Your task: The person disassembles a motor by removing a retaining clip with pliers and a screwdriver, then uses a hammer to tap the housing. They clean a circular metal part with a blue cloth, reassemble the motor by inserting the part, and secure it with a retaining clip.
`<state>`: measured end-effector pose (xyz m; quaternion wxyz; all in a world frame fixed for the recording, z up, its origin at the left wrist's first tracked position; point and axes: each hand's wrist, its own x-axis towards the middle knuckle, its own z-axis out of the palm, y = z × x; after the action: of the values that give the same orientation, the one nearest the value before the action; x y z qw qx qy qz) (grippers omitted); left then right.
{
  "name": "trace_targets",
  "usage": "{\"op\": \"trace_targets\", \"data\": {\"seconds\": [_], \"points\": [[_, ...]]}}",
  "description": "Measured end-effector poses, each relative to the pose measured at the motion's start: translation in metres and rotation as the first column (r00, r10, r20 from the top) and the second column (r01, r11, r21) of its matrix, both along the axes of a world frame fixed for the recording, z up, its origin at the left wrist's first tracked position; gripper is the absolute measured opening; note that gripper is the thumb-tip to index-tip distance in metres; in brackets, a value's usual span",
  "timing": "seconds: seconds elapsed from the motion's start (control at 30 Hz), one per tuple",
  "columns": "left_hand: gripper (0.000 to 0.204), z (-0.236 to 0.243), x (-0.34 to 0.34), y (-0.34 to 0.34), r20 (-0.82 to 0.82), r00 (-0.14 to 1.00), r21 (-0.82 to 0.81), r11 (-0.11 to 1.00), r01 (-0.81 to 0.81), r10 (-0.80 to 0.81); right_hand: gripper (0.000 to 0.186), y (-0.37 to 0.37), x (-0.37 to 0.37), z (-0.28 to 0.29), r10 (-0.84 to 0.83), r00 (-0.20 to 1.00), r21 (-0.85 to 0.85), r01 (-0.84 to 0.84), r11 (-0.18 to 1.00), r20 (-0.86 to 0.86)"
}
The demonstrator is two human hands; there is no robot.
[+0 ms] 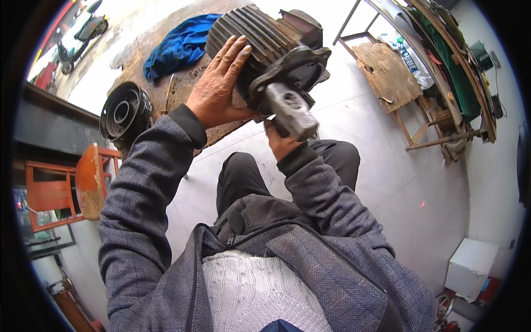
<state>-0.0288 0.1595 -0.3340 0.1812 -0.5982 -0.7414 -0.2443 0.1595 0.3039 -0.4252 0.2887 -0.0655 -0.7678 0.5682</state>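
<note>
A greasy electric motor (pixel 249 33) with a finned grey housing lies on its side at the top of the head view, its dark flange end turned toward me. My left hand (pixel 218 88) rests against the housing, fingers stretched over the fins and thumb along the near edge. Close to the flange is a hammer (pixel 296 113), its steel head slightly blurred and the eye facing up. My right hand (pixel 281 141) is closed on the hammer from below; the head hides the handle and most of the fingers.
A worn wooden bench top (pixel 188 83) carries a crumpled blue cloth (pixel 180 47), a thin rod-like tool (pixel 167 94) and a round black metal part (pixel 124 110). An orange wooden chair (pixel 91 180) stands left. A cluttered rack (pixel 442 72) and white box (pixel 471 268) are right.
</note>
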Motion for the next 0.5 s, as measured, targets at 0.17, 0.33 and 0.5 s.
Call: {"op": "trace_targets", "data": {"seconds": [0.17,0.33,0.5], "points": [[0.126,0.015,0.005,0.000,0.023,0.999,-0.082,0.996,-0.034,0.036,0.037,0.010,0.025,0.011,0.119,0.992,-0.065,-0.122,0.990,-0.041],[0.108,0.020,0.008,0.014,-0.013,0.997,-0.019,0.997,-0.071,0.071,0.034,0.093,0.072,-0.019,-0.146,0.966,-0.010,0.152,0.988,0.212],[0.089,0.011,0.008,0.035,0.058,0.997,0.008,0.998,-0.054,0.054,0.035,0.145,0.050,-0.059,-0.222,0.968,-0.175,0.240,0.955,0.113]]}}
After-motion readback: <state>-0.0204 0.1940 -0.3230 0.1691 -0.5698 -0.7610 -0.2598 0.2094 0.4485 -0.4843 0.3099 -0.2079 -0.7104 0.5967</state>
